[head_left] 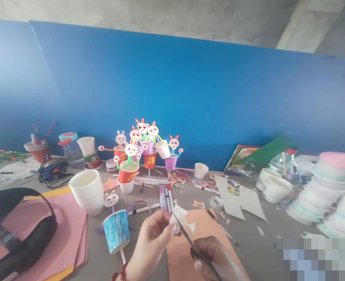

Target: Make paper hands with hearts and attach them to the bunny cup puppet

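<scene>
Between the thumb and fingers of my left hand [157, 232] is a small round piece of white paper [176, 225]. My right hand [215, 255] is closed around a pair of dark scissors [186, 236], whose blades reach the edge of that paper. Beneath both hands lies an orange paper sheet [200, 226], with a cut white paper scrap [185, 218] on it. Left of my left hand, a blue-painted paper cup [116, 231] on a stick carries a rabbit face [111, 200]. Fingers partly hide the scissor handles.
White cups [87, 191] are stacked at left beside black headphones [47, 207] and pink paper [69, 234]. Several rabbit-face cup figures [128, 171] stand at the back, before a blue panel [190, 97]. Markers [163, 199] and a tape roll [216, 202] lie ahead; painted cups [310, 197] are at right.
</scene>
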Motion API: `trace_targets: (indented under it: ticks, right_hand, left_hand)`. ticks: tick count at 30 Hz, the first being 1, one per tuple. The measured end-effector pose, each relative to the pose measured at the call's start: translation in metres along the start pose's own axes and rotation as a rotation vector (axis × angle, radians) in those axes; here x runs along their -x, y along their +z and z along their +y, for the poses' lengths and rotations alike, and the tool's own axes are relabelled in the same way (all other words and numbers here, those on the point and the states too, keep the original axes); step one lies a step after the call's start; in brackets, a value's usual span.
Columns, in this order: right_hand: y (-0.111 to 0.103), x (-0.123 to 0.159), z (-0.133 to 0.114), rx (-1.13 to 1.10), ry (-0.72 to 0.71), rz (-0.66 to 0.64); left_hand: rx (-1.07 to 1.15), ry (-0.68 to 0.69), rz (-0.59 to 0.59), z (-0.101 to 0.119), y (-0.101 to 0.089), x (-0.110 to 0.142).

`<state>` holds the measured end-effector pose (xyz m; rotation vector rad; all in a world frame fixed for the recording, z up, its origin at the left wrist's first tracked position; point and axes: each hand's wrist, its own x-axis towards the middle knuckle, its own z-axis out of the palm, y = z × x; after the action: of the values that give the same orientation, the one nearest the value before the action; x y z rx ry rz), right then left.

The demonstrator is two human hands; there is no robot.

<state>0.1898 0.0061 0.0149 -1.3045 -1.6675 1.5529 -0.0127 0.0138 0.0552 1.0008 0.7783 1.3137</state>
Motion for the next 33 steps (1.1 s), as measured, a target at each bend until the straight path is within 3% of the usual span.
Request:
trace_targets:
  ticks: [10,19,27,33]
  right_hand:
    - [-0.0020,0.0063,0.0059,0.046,0.007,0.089]
    - [-0.0034,0.0030,-0.0027,0.101,-0.058,0.018]
    - [-0.0051,0.0043,0.0051,0.099,-0.046,0.092]
    - [-0.0058,0.0051,-0.0003,0.098,-0.034,0.059]
  left_hand:
    - [0.006,-0.005,0.001,0.0010,0.0008,-0.0001]
    - [0.010,0.007,0.004,0.0015,0.0011,0.0000]
    - [0.004,0.012,0.016,0.0037,0.0022,0.0006]
    - [0.004,0.022,0.028,0.0042,0.0034,-0.0003]
